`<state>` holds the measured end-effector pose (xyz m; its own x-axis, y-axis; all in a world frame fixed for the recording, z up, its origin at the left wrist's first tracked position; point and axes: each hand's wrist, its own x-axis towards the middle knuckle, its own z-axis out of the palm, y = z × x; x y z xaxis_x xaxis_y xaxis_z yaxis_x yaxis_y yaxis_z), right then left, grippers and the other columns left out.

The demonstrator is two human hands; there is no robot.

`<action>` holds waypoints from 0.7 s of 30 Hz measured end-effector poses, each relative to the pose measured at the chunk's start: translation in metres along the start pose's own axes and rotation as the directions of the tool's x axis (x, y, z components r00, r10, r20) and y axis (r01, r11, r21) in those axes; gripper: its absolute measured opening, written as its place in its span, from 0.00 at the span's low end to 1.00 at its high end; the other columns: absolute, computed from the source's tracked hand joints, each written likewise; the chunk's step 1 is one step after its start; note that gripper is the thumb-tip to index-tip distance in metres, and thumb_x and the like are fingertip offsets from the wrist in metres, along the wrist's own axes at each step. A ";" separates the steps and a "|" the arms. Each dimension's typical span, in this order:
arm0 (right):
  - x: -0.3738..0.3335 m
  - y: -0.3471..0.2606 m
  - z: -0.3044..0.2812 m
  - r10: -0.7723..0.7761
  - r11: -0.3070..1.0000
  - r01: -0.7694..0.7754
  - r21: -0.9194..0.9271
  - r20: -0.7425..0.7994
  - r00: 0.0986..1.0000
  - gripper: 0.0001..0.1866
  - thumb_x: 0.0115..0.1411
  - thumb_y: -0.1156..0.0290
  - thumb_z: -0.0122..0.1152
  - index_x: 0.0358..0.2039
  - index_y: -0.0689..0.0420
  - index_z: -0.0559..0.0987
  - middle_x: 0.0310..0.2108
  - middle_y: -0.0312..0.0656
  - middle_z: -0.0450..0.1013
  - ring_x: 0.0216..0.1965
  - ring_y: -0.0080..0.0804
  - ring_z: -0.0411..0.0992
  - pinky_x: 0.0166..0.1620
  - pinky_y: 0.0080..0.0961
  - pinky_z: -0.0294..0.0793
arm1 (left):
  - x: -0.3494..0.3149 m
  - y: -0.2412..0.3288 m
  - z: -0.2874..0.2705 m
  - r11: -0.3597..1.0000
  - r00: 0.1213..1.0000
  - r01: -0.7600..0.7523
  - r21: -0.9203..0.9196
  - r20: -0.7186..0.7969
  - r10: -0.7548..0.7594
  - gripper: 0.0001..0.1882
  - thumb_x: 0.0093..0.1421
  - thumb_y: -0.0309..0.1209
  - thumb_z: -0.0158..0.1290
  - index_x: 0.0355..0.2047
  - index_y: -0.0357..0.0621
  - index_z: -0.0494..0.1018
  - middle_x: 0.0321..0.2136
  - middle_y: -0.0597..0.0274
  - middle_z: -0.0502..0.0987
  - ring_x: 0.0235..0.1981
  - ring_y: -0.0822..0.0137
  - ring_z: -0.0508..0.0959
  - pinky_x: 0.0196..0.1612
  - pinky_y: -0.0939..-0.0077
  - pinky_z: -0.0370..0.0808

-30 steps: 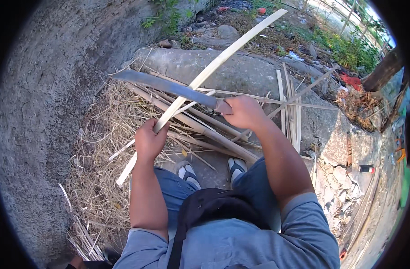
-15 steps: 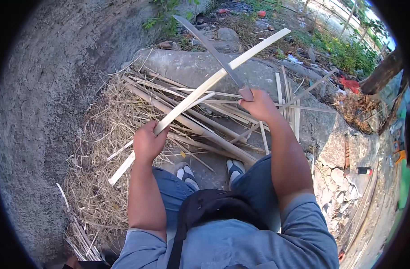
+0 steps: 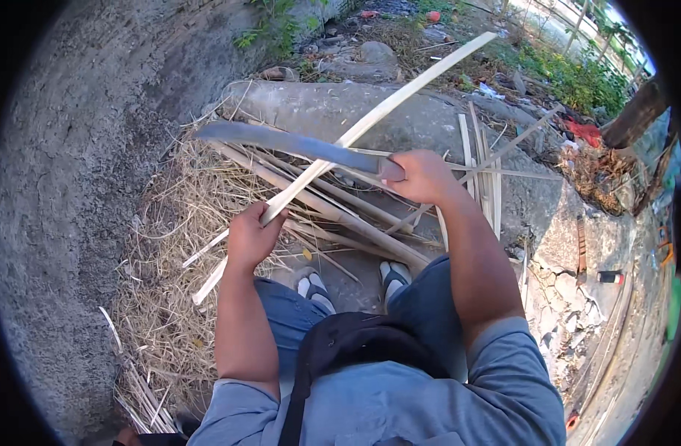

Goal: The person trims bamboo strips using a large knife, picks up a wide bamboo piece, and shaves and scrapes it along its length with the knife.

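My left hand [image 3: 253, 238] is closed around the lower part of a long, pale bamboo strip [image 3: 407, 93]. The strip slants up and away to the right, its near end jutting out below the fist. In my right hand [image 3: 423, 178] is the handle of a machete [image 3: 273, 139], the wide blade slightly blurred and pointing left. The blade crosses the strip about midway between my hands; whether its edge bites into the wood I cannot tell. Beneath both lie several bamboo poles [image 3: 348, 219] and split strips.
Dry shavings [image 3: 169, 312] cover the ground at left beside a rough wall [image 3: 65, 186]. A stone slab [image 3: 303, 104] lies beyond the bamboo, with several pale strips [image 3: 483, 175] leaning on it. To the right are a black-and-red cylinder [image 3: 610, 277] and a tree trunk [image 3: 638, 123].
The machete has swung from pointing up and away to lying nearly level, tip at the left. My right hand has moved slightly left and nearer. The strip has barely shifted.
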<state>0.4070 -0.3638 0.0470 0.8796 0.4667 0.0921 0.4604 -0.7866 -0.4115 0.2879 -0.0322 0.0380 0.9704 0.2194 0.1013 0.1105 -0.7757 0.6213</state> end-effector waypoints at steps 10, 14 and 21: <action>-0.003 0.004 0.000 0.217 0.928 -0.218 0.303 0.038 0.975 0.17 0.57 0.58 0.69 0.39 0.58 0.82 0.30 0.51 0.79 0.33 0.44 0.78 0.40 0.39 0.74 | 0.001 0.006 -0.003 0.998 0.997 0.059 0.035 -0.057 -0.057 0.19 0.61 0.46 0.63 0.31 0.40 0.79 0.19 0.52 0.78 0.21 0.53 0.78 0.28 0.61 0.73; -0.004 -0.019 0.005 0.074 0.993 -0.087 0.083 0.147 0.986 0.15 0.56 0.57 0.68 0.36 0.55 0.83 0.33 0.52 0.79 0.37 0.52 0.79 0.41 0.43 0.75 | 0.000 0.006 -0.003 0.992 0.998 0.066 0.105 -0.023 -0.064 0.20 0.60 0.47 0.64 0.32 0.40 0.79 0.22 0.50 0.80 0.25 0.51 0.81 0.31 0.60 0.75; 0.000 -0.011 0.005 -0.100 0.995 0.096 0.036 0.120 0.988 0.15 0.53 0.57 0.69 0.32 0.56 0.82 0.30 0.52 0.79 0.36 0.55 0.78 0.39 0.46 0.75 | -0.003 0.003 -0.005 0.999 1.000 0.028 0.043 0.002 -0.028 0.19 0.59 0.46 0.64 0.31 0.39 0.79 0.20 0.52 0.79 0.22 0.56 0.80 0.28 0.63 0.73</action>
<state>0.4007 -0.3529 0.0468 0.8083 0.5883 0.0231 0.5385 -0.7230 -0.4328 0.2845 -0.0322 0.0435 0.9673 0.2398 0.0829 0.1463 -0.7939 0.5902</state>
